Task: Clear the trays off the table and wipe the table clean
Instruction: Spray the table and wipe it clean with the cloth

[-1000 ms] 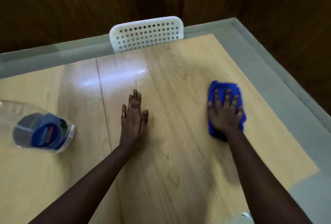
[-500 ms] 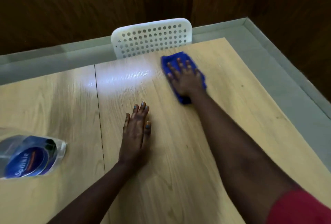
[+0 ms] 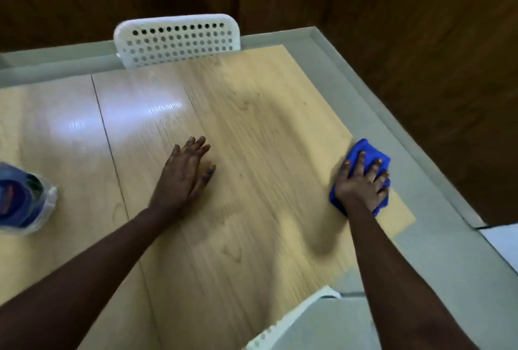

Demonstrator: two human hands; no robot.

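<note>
The right hand (image 3: 360, 185) presses with spread fingers on the blue cloth (image 3: 364, 150) at the table's (image 3: 252, 125) right edge. The left hand (image 3: 183, 174) lies flat mid-frame. A bottle (image 3: 25, 204) is cut off at left.

left hand (image 3: 183, 178) lay flat mid-table (image 3: 252, 131) | right hand (image 3: 361, 184) pressed on cloth (image 3: 361, 148) at right edge | bottle (image 3: 25, 204) lay far left | chair (image 3: 176, 38) stood behind table | second chair (image 3: 283, 327) stood at near edge
</note>
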